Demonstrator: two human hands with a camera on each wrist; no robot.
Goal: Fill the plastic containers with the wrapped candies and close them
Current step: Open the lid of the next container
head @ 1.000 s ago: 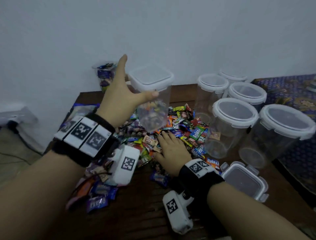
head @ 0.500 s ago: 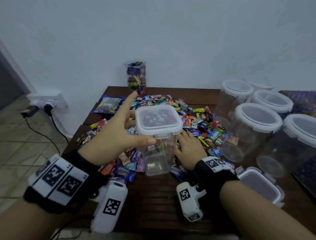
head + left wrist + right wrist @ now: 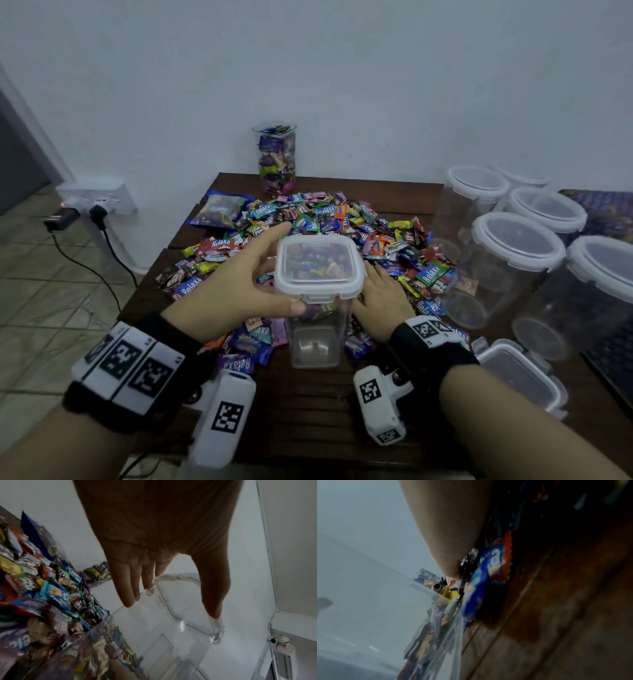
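Observation:
A clear square container with a white-rimmed lid stands upright at the front middle of the wooden table. My left hand grips it at the top, thumb on the lid's front edge and fingers along the left and back. The left wrist view shows the left hand spanning the lid. A wide pile of wrapped candies lies behind the container. My right hand rests flat on the candies just right of it, holding nothing. In the right wrist view the candies are blurred.
A clear jar full of candies stands at the back by the wall. Several empty round lidded containers crowd the right side, and a low square one sits front right. A candy bag lies back left. A wall socket with cables is on the left.
My left hand has brought the square container down from the air towards the table's front. My right hand has stayed flat on the candies.

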